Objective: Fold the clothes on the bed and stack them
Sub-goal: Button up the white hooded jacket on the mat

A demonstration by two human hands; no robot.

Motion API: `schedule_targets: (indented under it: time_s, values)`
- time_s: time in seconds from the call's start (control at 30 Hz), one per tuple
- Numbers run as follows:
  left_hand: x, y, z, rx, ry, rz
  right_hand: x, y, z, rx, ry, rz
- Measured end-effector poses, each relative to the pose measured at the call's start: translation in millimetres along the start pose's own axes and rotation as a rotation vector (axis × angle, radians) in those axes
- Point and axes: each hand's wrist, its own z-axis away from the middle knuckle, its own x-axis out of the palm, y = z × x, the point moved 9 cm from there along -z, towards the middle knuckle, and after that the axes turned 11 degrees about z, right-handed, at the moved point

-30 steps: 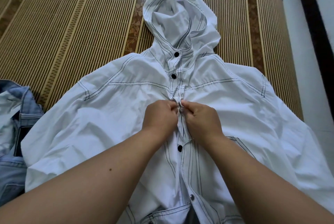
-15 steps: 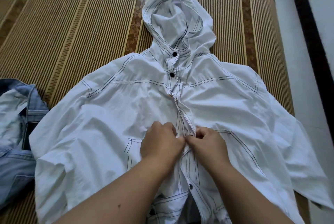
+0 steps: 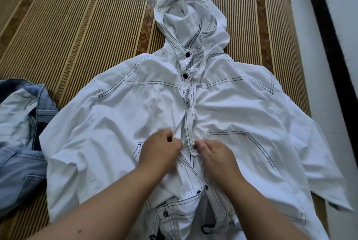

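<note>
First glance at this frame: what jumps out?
A white hooded jacket with dark stitching lies spread face up on the bamboo mat, hood pointing away. At its centre, the left hand and right hand each pinch an edge of the snap front. Crumpled blue denim clothing sits at the picture's left edge.

A thin, matt white cloth jacket with dark stitching and glossy dark snaps lies creased on a ribbed woven bamboo mat. Faded blue denim sits beside it.
</note>
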Motion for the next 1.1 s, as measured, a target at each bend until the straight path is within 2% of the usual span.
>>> schedule_targets:
  time_s: [0.07,0.13,0.23,0.4,0.5,0.63,0.7,0.8,1.1]
  values:
    - [-13,-5,6,-0.045,0.025,0.138,0,12,-2,0.131,0.039,-0.076]
    - [-21,-6,10,-0.05,0.053,0.238,1,17,-4,0.176,0.07,0.002]
    - [-23,-8,14,-0.087,0.083,0.301,9,5,-9,0.156,0.025,0.176]
    - [-14,-3,16,-0.085,0.082,0.309,-5,-11,-6,0.07,0.171,0.181]
    - [-8,3,19,-0.022,0.036,0.222,-13,-13,6,0.041,0.208,0.084]
    - [7,9,28,0.075,-0.084,0.132,-2,-5,19,0.126,0.053,-0.252]
    - [7,9,31,0.096,-0.084,0.141,-3,-4,25,0.137,0.057,-0.382]
    - [4,6,33,0.084,-0.032,0.188,-15,-3,29,0.124,0.154,-0.328]
    - [6,6,36,0.049,0.056,0.268,-25,-15,36,0.051,0.277,-0.168]
